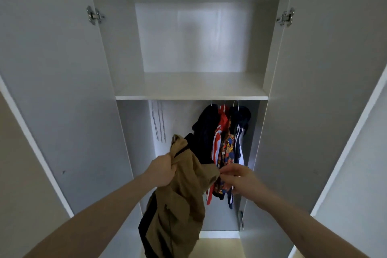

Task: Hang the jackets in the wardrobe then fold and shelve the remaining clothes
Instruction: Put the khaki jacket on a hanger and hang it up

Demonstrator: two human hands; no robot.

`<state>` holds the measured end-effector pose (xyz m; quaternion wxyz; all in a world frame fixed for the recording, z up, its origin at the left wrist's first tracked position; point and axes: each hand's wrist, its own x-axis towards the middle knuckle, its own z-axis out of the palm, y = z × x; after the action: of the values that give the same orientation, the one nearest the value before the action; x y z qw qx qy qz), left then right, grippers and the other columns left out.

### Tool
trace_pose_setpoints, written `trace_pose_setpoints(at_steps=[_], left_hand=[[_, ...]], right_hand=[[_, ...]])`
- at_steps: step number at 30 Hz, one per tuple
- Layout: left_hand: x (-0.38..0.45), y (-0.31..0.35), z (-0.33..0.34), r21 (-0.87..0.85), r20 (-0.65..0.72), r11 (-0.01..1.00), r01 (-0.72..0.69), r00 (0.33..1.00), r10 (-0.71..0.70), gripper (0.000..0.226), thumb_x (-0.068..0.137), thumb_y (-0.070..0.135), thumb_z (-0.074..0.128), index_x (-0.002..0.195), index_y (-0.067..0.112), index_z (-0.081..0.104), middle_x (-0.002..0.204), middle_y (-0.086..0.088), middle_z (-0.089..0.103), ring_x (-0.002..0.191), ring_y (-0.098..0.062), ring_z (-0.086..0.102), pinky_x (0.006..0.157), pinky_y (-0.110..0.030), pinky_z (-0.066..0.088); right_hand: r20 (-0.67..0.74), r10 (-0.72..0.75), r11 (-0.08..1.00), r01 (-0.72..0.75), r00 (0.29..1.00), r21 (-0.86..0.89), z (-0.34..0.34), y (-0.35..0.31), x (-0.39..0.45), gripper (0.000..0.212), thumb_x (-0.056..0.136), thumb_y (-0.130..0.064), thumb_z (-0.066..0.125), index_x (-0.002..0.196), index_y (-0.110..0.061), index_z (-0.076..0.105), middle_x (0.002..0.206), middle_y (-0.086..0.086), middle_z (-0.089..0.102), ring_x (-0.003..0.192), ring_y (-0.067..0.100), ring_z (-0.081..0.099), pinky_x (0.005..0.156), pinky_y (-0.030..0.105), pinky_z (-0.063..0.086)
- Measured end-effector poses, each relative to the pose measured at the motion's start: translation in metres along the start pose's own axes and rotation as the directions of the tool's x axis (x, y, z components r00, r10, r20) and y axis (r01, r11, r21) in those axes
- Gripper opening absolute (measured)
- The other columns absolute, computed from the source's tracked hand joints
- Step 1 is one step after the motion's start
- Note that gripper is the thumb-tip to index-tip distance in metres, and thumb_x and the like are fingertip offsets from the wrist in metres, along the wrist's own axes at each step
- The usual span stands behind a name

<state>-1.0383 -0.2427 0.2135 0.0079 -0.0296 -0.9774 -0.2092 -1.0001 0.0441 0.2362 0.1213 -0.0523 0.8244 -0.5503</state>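
I hold a tan jacket with a dark lining (180, 201) in front of the open white wardrobe (134, 123). My left hand (162, 170) grips its upper left part, near a white hanger tip at the collar. At the jacket's right edge, my right hand (236, 178) pinches the fabric. Behind it, several jackets (226, 144) hang from white hangers under the shelf: dark navy, red and white, a patterned one, and navy with white stripes.
A white shelf (191, 90) spans the wardrobe above the hanging space. A few bare hangers (159, 123) hang at the left of the rail. Both doors stand wide open: the left door (54, 81) and the right door (326, 81).
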Motion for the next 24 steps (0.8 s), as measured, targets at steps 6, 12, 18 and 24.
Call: trace_pose_setpoints(at_steps=[6,12,18,24], left_hand=[[0.090,-0.021,0.000,0.031,0.010,0.999,0.014,1.000,-0.014,0.035,0.108,0.021,0.041,0.073,0.023,0.036,0.072,0.007,0.043,0.071,-0.011,0.049,0.068,-0.023,0.038],[0.185,-0.055,0.011,0.094,0.119,0.996,0.008,0.993,-0.019,0.037,0.106,0.015,0.040,0.070,0.023,0.038,0.070,0.003,0.044,0.061,-0.007,0.041,0.061,-0.024,0.038],[0.258,-0.083,0.013,0.108,0.154,0.994,0.027,0.987,-0.044,0.027,0.104,0.018,0.041,0.077,0.021,0.045,0.079,0.001,0.050,0.082,-0.018,0.055,0.072,-0.030,0.049],[0.302,-0.107,0.019,0.143,0.203,0.989,0.044,0.977,-0.073,0.011,0.101,0.014,0.045,0.096,0.016,0.056,0.106,-0.010,0.064,0.086,-0.018,0.057,0.072,-0.028,0.050]], right_hand=[[0.013,0.011,0.999,-0.011,1.000,-0.039,-0.014,-0.009,0.064,0.022,0.099,-0.022,0.065,0.120,-0.019,0.066,0.103,-0.007,0.068,0.087,0.008,0.069,0.074,0.022,0.052],[-0.025,0.056,0.995,-0.058,0.998,-0.080,-0.013,-0.017,0.146,0.023,0.099,-0.018,0.064,0.122,-0.019,0.066,0.106,-0.001,0.068,0.089,0.011,0.068,0.067,0.017,0.051],[-0.058,0.096,0.992,-0.101,0.994,-0.082,0.001,-0.030,0.220,0.020,0.099,-0.016,0.063,0.119,-0.017,0.064,0.101,0.007,0.067,0.081,0.016,0.066,0.068,0.022,0.055],[-0.097,0.139,0.984,-0.148,0.985,-0.094,0.009,-0.024,0.263,0.011,0.099,-0.015,0.062,0.104,-0.025,0.063,0.097,0.004,0.068,0.080,0.013,0.067,0.075,0.028,0.058]])
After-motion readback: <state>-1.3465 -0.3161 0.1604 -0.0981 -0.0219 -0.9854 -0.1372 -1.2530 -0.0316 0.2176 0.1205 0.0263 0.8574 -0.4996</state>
